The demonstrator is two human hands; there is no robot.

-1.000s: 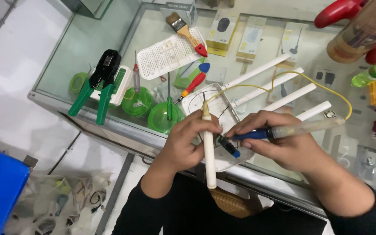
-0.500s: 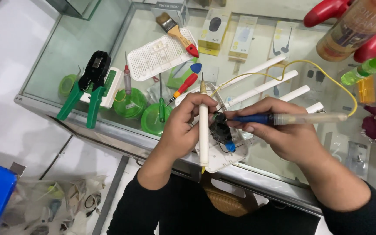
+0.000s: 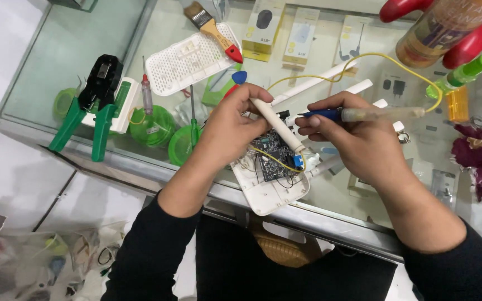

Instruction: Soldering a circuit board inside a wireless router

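Both hands work: left hand (image 3: 230,125) grips antenna (image 3: 277,125), right hand (image 3: 358,142) screwdriver (image 3: 364,114) (clear-handled).

Left hand (image 3: 231,124) grips white antenna (image 3: 277,124); right hand (image 3: 358,139) holds soldering iron (image 3: 364,114).

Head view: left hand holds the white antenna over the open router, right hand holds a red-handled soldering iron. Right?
Not quite. The head view shows the right hand holding a blue-handled soldering iron. The left hand does hold the white antenna over the open router.
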